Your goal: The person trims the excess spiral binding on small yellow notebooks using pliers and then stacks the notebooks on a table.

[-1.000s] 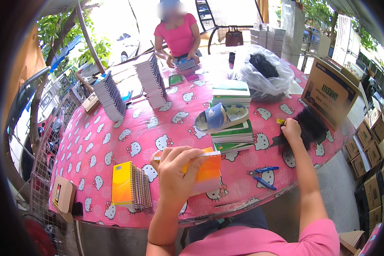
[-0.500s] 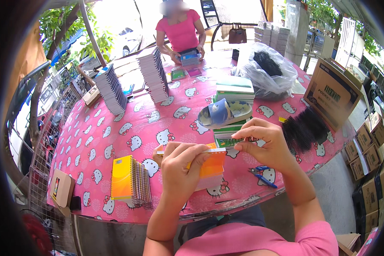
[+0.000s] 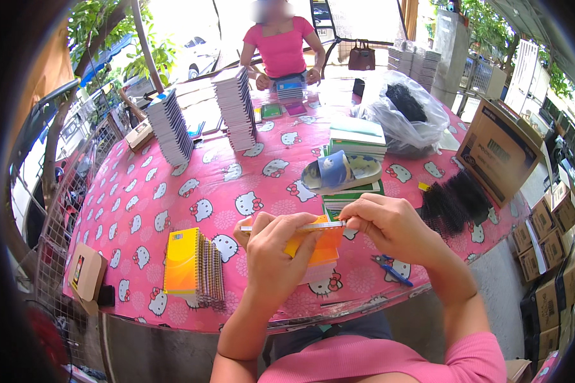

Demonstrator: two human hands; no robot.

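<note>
My left hand (image 3: 271, 246) grips an orange notebook (image 3: 328, 241), its bound edge turned up with a row of holes along it. At the right end of that edge, my right hand (image 3: 396, 226) pinches a thin spiral coil, mostly hidden by the fingers. Below the right hand lie blue-handled cutters (image 3: 393, 271). To the left stands a stack of spiral-bound yellow-orange notebooks (image 3: 182, 265). Beyond my hands, a blue patterned slipper (image 3: 342, 172) rests on green-covered notebooks (image 3: 358, 137). A heap of black spiral coils (image 3: 457, 201) lies to the right.
A pink patterned cloth (image 3: 140, 210) covers the table. Tall notebook stacks (image 3: 233, 108) stand at the far left. A clear bag (image 3: 409, 121) with black coils and a carton (image 3: 498, 150) are at the right. Across the table, a person (image 3: 281, 51) stands by blue notebooks (image 3: 291, 89).
My right hand has moved left and slightly down, bringing its fingertips against the end of the notebook's edge. The person opposite has drawn their hands apart from the blue notebooks.
</note>
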